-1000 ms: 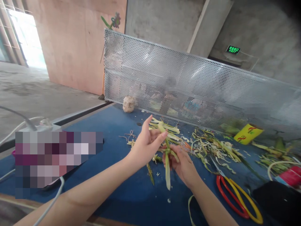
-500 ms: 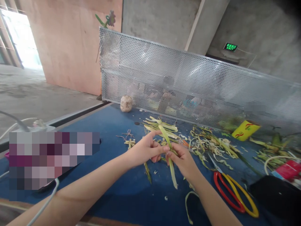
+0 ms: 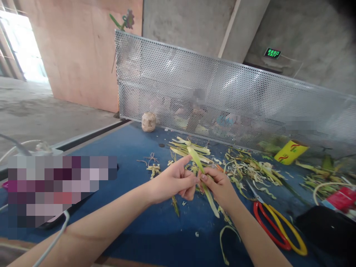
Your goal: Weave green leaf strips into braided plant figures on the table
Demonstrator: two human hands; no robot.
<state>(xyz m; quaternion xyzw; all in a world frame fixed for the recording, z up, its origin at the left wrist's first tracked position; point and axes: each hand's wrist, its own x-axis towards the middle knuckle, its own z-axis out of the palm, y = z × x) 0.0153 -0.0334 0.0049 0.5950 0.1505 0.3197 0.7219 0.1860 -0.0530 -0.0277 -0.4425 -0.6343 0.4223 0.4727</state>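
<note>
Over the middle of the table, a pale green leaf strip [image 3: 196, 158] runs slanting between both hands, its lower end hanging free. My right hand [image 3: 218, 185] is closed on it, thumb on top near the middle. My left hand [image 3: 178, 180] is closed beside it, thumb tip meeting the right fingers at the strip's edge; its index finger reaches out against the upper part. The curled left fingers hide part of what they pinch. Behind the hands lies a pile of similar leaf strips [image 3: 203, 150]. Shredded leaf scraps [image 3: 250, 167] spread to the right.
Scissors [image 3: 274, 222] with red and yellow handles lie right of my right forearm, near a black object [image 3: 325, 230]. A yellow roll [image 3: 290, 152] and a tan ball of tape or twine [image 3: 148, 122] stand before the perforated metal screen [image 3: 172, 74]. A white cable [image 3: 52, 241] crosses my left forearm.
The strip's lower end has swung to the right. My right thumb has shifted up along the strip, and my left thumb has moved slightly off its face to the edge.
</note>
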